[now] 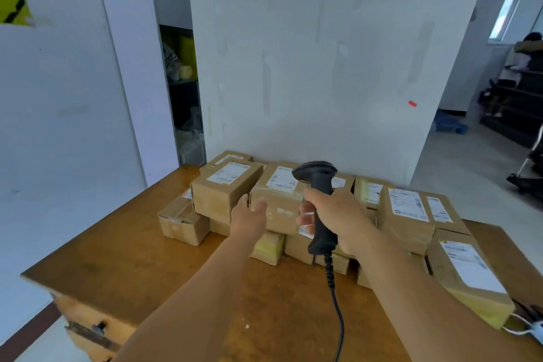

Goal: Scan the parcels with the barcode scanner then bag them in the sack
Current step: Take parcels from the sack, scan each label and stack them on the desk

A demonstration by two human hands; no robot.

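Several brown cardboard parcels with white labels are stacked along the far side of a wooden table (152, 267). My right hand (335, 217) grips the handle of a black corded barcode scanner (318, 182), held upright with its head over the middle parcel (277, 197). My left hand (249, 214) is open, fingers apart, at the front left face of that middle parcel, beside another labelled parcel (226, 188). No sack is in view.
More parcels (411, 214) lie to the right, one large one (467, 276) near the table's right edge. The scanner's cable (338, 311) runs down over the tabletop. A white wall stands behind the table. A person and dark shelving are at far right.
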